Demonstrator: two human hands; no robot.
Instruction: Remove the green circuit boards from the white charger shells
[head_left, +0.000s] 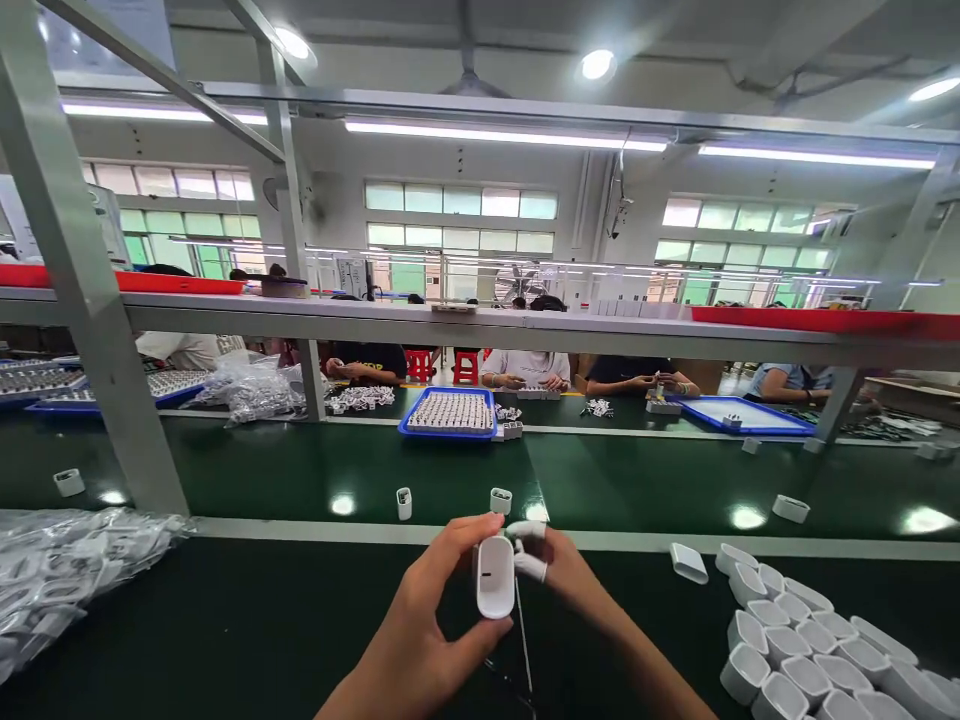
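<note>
Holding a white plastic case (496, 585) in my left hand (427, 625), I pinch it tight between my thumb and fingers. The case is up in front of me, over the dark table (247, 640), and I can see a little dark slot in it. My right hand (574, 575) is just beside the case, with its fingers bent. Two fingers wear white covers (531, 566). I can't tell if they grip anything. Lots of white cups (806, 640) sit on my right, and clear bags (67, 575) lie on my left.
</note>
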